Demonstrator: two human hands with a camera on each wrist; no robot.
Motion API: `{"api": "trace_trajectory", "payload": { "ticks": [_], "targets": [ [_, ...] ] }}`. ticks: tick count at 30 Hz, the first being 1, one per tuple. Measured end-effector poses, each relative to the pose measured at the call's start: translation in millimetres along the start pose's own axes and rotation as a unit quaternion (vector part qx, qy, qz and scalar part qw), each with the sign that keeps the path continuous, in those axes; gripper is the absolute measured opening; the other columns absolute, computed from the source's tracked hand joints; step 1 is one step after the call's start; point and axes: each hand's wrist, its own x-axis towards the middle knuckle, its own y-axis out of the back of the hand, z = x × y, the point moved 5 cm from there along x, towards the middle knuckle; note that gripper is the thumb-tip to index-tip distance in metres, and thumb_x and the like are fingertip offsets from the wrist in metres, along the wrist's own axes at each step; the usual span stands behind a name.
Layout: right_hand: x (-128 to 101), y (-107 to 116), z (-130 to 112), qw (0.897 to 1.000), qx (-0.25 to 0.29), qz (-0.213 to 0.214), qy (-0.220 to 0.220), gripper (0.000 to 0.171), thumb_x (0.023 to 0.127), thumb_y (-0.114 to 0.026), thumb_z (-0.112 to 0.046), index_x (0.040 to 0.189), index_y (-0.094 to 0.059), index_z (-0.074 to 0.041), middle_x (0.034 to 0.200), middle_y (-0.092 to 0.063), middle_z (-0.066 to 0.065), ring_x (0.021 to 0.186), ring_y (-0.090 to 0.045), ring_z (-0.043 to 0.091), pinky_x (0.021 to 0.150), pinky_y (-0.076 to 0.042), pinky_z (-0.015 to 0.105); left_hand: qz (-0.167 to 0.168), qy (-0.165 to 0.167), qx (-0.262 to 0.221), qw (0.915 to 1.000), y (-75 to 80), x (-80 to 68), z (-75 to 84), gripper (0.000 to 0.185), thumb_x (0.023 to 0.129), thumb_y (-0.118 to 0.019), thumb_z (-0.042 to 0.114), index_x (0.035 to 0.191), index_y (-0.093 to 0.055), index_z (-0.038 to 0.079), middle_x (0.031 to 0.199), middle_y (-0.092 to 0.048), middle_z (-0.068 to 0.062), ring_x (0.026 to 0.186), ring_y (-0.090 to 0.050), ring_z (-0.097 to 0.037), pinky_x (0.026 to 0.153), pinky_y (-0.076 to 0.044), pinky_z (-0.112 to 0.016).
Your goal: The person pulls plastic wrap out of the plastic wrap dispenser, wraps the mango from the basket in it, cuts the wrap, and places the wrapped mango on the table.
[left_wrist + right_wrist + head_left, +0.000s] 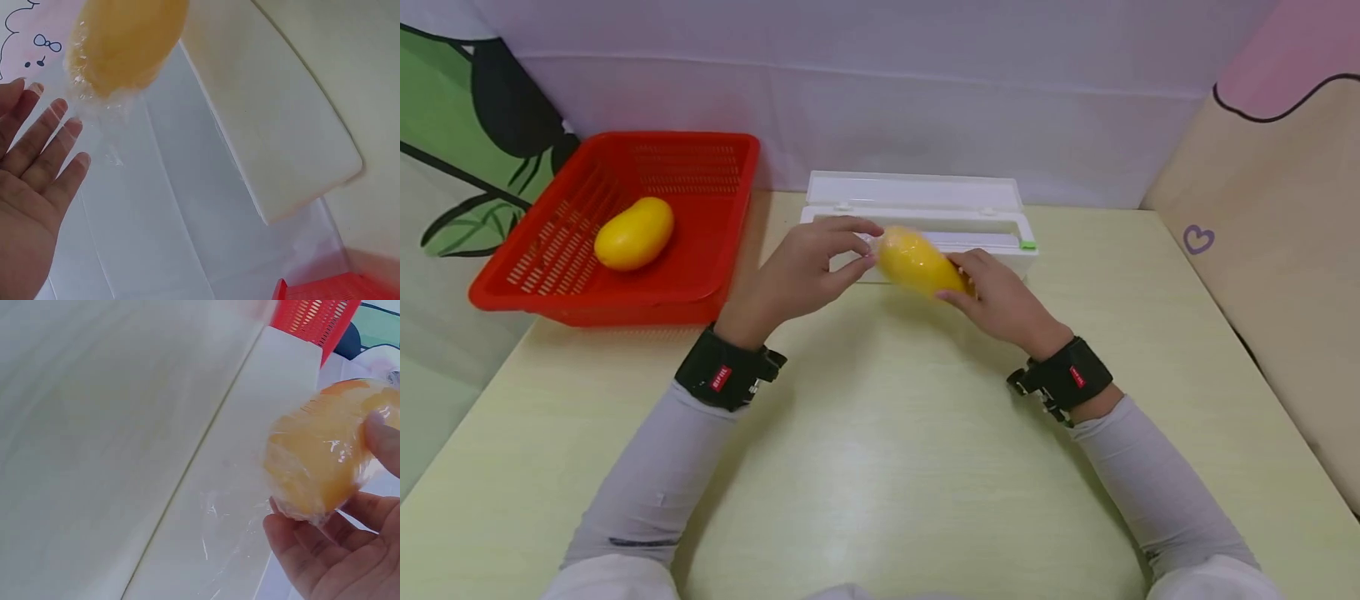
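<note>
A yellow mango [917, 260] wrapped in clear cling film is held up in front of the white cling film dispenser [1022, 260]. My right hand [1000, 298] grips its right end, thumb on the near side; the right wrist view shows the fingers [300, 550] beneath the wrapped fruit. At the mango's other end, my left hand [801, 271] pinches the loose film between thumb and fingertips. Crinkled cling film [112, 128] trails off the fruit toward those fingers in the left wrist view, with thin strands across the fingertips.
To the left stands a red plastic basket [700, 287] with another yellow mango [635, 234] inside. The dispenser's lid [917, 190] is raised at the back, near the cloth backdrop [880, 125]. A pale wooden table [865, 467] lies under both forearms.
</note>
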Motion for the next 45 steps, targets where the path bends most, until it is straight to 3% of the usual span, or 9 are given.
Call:
{"api": "trace_trajectory", "payload": {
  "ticks": [5, 10, 14, 17, 25, 28, 32, 39, 45],
  "targets": [
    [-2.0, 7.4, -6.8, 0.999, 0.029, 0.018, 0.007, 0.055, 0.097, -0.064, -0.034, 0.14, -0.051, -0.003, 0.122, -0.056, 0.011, 0.101, -0.051, 0.024, 0.084, -0.047, 0.038, 0.053, -0.088, 0.015, 0.9946, 3.0, -3.7, 16.0, 0.014, 0.092, -0.071, 0.011, 0.102, -0.075, 0.002, 0.126, -0.067, -0.011, 0.121, -0.06, -0.025, 0.098, -0.052, -0.038],
    [-4.5, 12.5, -13.4, 0.997, 0.063, 0.033, 0.024, 0.051, 0.099, -0.06, -0.033, 0.141, -0.05, -0.005, 0.127, -0.055, 0.01, 0.103, -0.05, 0.023, 0.083, -0.046, 0.037, 0.112, -0.178, 0.05, 0.9764, 5.9, -7.2, 29.5, 0.013, 0.088, -0.074, 0.005, 0.1, -0.072, 0.0, 0.124, -0.066, -0.016, 0.121, -0.059, -0.028, 0.097, -0.052, -0.039],
    [-6.7, 15.4, -20.7, 0.994, 0.09, 0.04, 0.045, 0.047, 0.101, -0.057, -0.03, 0.141, -0.051, -0.006, 0.124, -0.056, 0.008, 0.099, -0.05, 0.021, 0.079, -0.047, 0.035, 0.141, -0.226, 0.078, 0.9608, 5.7, -8.7, 37.4, 0.008, 0.089, -0.073, 0.003, 0.095, -0.069, -0.001, 0.127, -0.064, -0.019, 0.124, -0.057, -0.031, 0.101, -0.049, -0.038],
    [-8.4, 16.9, -27.3, 0.991, 0.115, 0.041, 0.063, 0.044, 0.103, -0.055, -0.03, 0.14, -0.053, -0.006, 0.122, -0.057, 0.007, 0.097, -0.051, 0.02, 0.077, -0.049, 0.033, 0.149, -0.248, 0.076, 0.9542, 4.3, -9.2, 40.8, 0.004, 0.09, -0.07, 0.002, 0.091, -0.067, 0.0, 0.13, -0.062, -0.021, 0.127, -0.055, -0.033, 0.107, -0.044, -0.039],
    [-11.7, 17.5, -41.0, 0.972, 0.216, 0.012, 0.087, 0.037, 0.105, -0.05, -0.027, 0.133, -0.059, -0.006, 0.106, -0.059, 0.007, 0.088, -0.053, 0.021, 0.072, -0.047, 0.03, 0.162, -0.271, 0.02, 0.9487, -0.5, -10.6, 46.3, 0.004, 0.095, -0.063, 0.002, 0.093, -0.06, 0.0, 0.131, -0.061, -0.022, 0.129, -0.053, -0.037, 0.113, -0.035, -0.048],
    [-13.1, 17.2, -45.0, 0.966, 0.244, 0.0, 0.085, 0.036, 0.106, -0.049, -0.024, 0.134, -0.058, -0.004, 0.103, -0.059, 0.008, 0.089, -0.053, 0.021, 0.074, -0.047, 0.03, 0.174, -0.278, 0.026, 0.9445, -2.3, -10.7, 49.1, 0.006, 0.099, -0.057, 0.005, 0.098, -0.057, -0.001, 0.129, -0.062, -0.023, 0.127, -0.054, -0.037, 0.113, -0.035, -0.049],
    [-14.5, 16.3, -50.3, 0.962, 0.262, -0.012, 0.079, 0.034, 0.107, -0.047, -0.021, 0.133, -0.058, -0.003, 0.101, -0.059, 0.008, 0.088, -0.053, 0.022, 0.075, -0.047, 0.031, 0.199, -0.285, 0.047, 0.9366, -3.2, -10.5, 52.5, 0.008, 0.097, -0.059, 0.001, 0.103, -0.055, -0.001, 0.125, -0.065, -0.022, 0.125, -0.056, -0.037, 0.113, -0.035, -0.048],
    [-16.3, 15.1, -55.4, 0.968, 0.244, 0.002, 0.053, 0.031, 0.106, -0.049, -0.021, 0.128, -0.061, -0.003, 0.097, -0.058, 0.008, 0.084, -0.054, 0.022, 0.073, -0.047, 0.031, 0.225, -0.269, 0.116, 0.9293, -4.9, -8.8, 57.0, 0.012, 0.095, -0.061, -0.002, 0.103, -0.053, -0.002, 0.122, -0.065, -0.022, 0.123, -0.058, -0.038, 0.114, -0.033, -0.049],
    [-16.0, 13.9, -58.3, 0.975, 0.219, 0.033, 0.028, 0.03, 0.104, -0.052, -0.021, 0.128, -0.061, -0.003, 0.095, -0.057, 0.009, 0.082, -0.053, 0.022, 0.07, -0.048, 0.03, 0.238, -0.254, 0.109, 0.931, -4.6, -6.5, 55.6, 0.012, 0.093, -0.062, -0.005, 0.101, -0.053, -0.005, 0.126, -0.063, -0.025, 0.123, -0.057, -0.039, 0.114, -0.033, -0.049]
  ]
}}
